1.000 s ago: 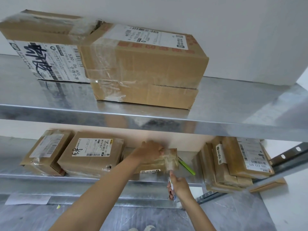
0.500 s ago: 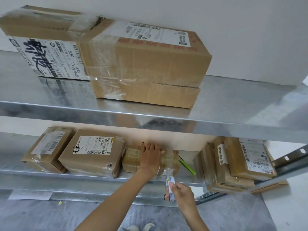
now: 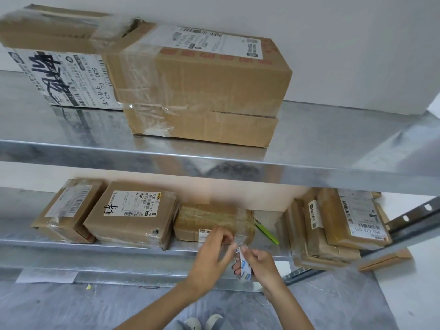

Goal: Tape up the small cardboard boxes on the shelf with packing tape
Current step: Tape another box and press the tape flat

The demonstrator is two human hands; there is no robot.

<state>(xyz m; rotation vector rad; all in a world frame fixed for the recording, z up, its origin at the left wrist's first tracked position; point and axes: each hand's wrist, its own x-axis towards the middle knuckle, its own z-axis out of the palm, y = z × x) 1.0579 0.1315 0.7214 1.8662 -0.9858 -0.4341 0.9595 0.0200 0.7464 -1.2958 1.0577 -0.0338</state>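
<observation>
Just half a second before, in the head view, the left hand (image 3: 212, 256) had lain flat on top of the small box (image 3: 214, 220). It had since slid off to the box's front edge, at 6 o'clock in the frame. There its curled fingertips seemed to pinch the clear tape strand (image 3: 234, 244), though motion blur softened them. The right hand (image 3: 260, 263), at the left's 3 o'clock, stayed clenched around the tape roll (image 3: 244, 266) just below the lower shelf (image 3: 107, 256). The box sat on that shelf with a green tool (image 3: 266, 231) at its 3 o'clock. I judged the pressing-down finished and the strand ready to be torn or cut free.
</observation>
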